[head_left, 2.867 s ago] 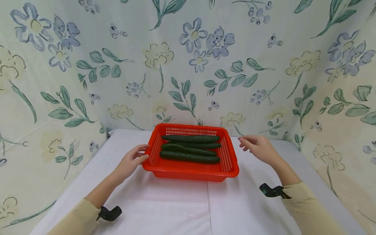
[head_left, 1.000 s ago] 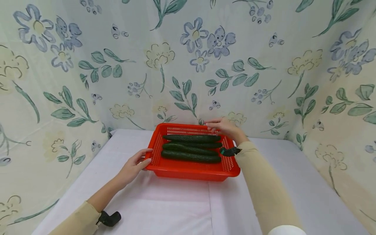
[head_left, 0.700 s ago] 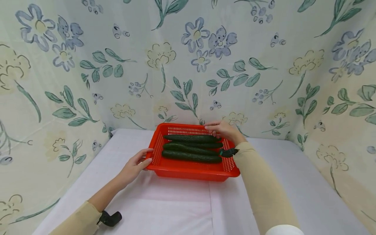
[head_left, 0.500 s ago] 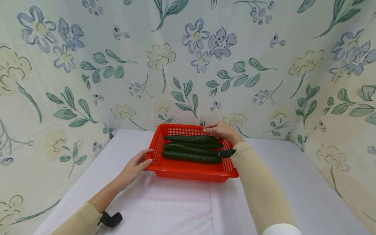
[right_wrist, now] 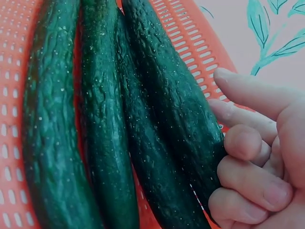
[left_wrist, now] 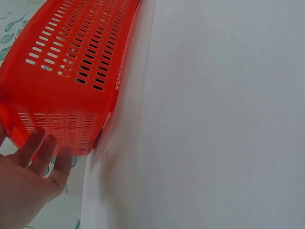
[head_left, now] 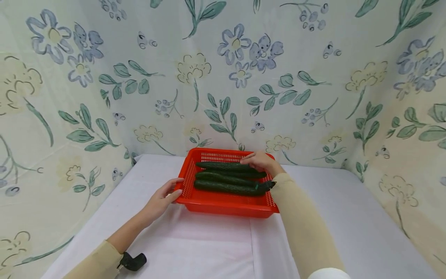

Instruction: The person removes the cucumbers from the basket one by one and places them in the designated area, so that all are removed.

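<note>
A red plastic basket (head_left: 223, 207) with slotted walls stands on the white-covered table. Inside it several dark green cucumbers (head_left: 226, 188) lie side by side, lengthwise. My left hand (head_left: 162, 197) holds the basket's left rim, thumb above; in the left wrist view its fingers (left_wrist: 45, 155) reach to the end wall from outside. My right hand (head_left: 259, 162) is over the right end of the farthest cucumber (right_wrist: 176, 90), hiding part of it. In the right wrist view its index finger points out, and the other fingers are bent right beside that cucumber.
A white cloth (head_left: 209, 248) covers the table around the basket. Close behind hangs a floral curtain (head_left: 230, 97), which also runs along both sides. A small black camera (head_left: 134, 261) sits on the left wrist, and another (head_left: 266, 186) on the right overlaps the cucumbers' ends.
My right hand has come from beside the basket, over its back right rim, then lowered to the farthest cucumber. My left hand stays at the left rim, and the cucumbers lie as before.
</note>
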`<state>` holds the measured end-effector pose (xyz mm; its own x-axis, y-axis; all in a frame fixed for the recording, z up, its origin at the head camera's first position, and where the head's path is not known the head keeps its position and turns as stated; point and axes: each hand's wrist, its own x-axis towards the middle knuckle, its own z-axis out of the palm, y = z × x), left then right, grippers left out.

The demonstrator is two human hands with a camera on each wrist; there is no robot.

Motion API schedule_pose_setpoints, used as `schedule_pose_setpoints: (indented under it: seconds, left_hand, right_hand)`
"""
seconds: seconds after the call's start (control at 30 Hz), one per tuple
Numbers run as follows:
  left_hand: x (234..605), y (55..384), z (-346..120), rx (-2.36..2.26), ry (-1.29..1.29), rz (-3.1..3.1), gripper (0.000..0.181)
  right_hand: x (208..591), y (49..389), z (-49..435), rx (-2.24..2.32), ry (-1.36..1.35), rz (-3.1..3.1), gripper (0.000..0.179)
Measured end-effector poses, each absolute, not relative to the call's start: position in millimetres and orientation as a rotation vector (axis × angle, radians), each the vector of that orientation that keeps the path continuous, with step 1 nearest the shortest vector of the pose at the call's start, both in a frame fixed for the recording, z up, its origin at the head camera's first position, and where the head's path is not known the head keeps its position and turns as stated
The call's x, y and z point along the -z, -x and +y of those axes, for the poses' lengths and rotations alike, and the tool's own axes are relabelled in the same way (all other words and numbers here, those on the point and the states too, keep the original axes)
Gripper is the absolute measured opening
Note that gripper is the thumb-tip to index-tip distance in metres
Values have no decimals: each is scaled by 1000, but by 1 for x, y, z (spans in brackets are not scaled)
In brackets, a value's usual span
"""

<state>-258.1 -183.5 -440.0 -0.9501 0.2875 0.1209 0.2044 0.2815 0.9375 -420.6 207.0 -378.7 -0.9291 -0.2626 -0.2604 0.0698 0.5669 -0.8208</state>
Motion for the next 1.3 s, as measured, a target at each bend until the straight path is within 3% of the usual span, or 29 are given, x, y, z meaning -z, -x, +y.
schedule_pose_setpoints:
  seconds: [0.3, 0.6, 0.8, 1.3]
  left_hand:
    - [443, 258, -182, -1769, -438, 2477, 50]
    - [443, 258, -182, -1769, -427, 2485, 49]
    - [443, 257, -182, -1772, -440, 2484, 50]
    - [442, 257, -180, -1782, -432, 2478, 48]
  right_hand:
    - [381, 421, 206, 1328, 160, 2456, 36]
    - [367, 420, 198, 890, 475, 2749, 26]
    - [366, 418, 193, 915, 510, 2758, 15]
    - [390, 420, 197, 1034, 450, 2627, 35]
